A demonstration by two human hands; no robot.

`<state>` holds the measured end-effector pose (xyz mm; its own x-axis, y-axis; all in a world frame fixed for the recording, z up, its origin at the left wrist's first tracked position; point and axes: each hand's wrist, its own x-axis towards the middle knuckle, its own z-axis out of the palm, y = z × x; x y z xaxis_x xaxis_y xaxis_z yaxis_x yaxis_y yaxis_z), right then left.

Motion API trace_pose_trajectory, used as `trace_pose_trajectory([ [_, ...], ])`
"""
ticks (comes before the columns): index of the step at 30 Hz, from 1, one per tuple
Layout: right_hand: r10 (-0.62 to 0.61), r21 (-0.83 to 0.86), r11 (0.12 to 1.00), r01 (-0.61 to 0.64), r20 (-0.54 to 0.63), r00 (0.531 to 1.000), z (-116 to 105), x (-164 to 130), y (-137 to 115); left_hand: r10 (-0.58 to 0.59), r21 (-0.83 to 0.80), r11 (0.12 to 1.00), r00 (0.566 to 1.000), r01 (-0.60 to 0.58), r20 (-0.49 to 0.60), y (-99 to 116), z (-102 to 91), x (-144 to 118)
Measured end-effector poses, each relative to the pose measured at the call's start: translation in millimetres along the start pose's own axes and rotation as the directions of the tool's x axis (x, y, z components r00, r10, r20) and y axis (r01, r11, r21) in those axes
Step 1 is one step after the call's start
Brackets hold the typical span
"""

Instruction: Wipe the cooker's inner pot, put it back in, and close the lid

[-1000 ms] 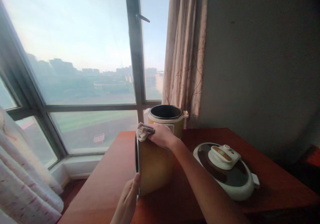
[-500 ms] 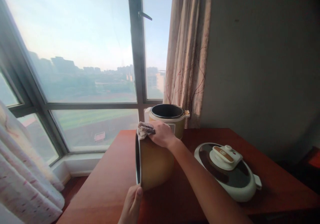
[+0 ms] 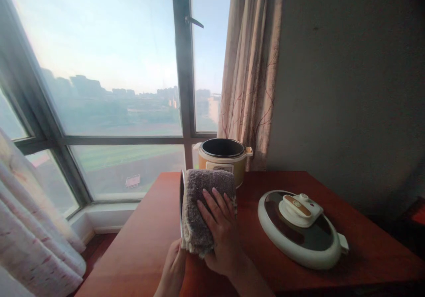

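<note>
R hand [image 3: 221,233] flat, fingers spread, pressing grey cloth [image 3: 202,208] on pot [image 3: 182,199] lying sideways on table [image 3: 146,239]; L hand [image 3: 174,270] cups pot's lower rim.

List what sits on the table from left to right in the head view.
Left hand → cloth over the pot, right hand pressing on it → lid. The cooker behind overlaps them, so it is left out.

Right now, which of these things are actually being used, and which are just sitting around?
In use:
- grey cloth, pressed flat by the right hand
- inner pot lying on its side, steadied by the left hand

Sitting about:
- cooker base, open, by the window
- cooker lid on the table
- curtain
</note>
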<state>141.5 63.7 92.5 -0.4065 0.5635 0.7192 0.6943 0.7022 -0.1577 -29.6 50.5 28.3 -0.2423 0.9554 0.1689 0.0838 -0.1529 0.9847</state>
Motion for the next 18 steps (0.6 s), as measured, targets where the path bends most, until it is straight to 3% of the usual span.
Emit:
trace_pose_trajectory([
  [5,-0.063,-0.102,0.993,0.054,-0.088,0.994,48,-62,-7,-0.074,-0.035,0.996,0.995,0.077,0.06,24,0.5,6],
  [9,-0.069,-0.183,0.982,0.038,-0.166,0.984,70,-75,-11,-0.141,0.019,0.99,0.988,0.14,0.063,41,-1.5,7],
  [13,-0.099,-0.209,0.976,0.06,-0.182,0.978,58,-58,-10,-0.089,0.023,0.996,0.992,0.087,0.089,44,-5.1,6],
  [18,-0.047,-0.063,0.997,0.042,-0.089,0.995,14,-11,-7,0.02,0.052,0.998,0.999,-0.022,0.03,37,-9.4,4],
])
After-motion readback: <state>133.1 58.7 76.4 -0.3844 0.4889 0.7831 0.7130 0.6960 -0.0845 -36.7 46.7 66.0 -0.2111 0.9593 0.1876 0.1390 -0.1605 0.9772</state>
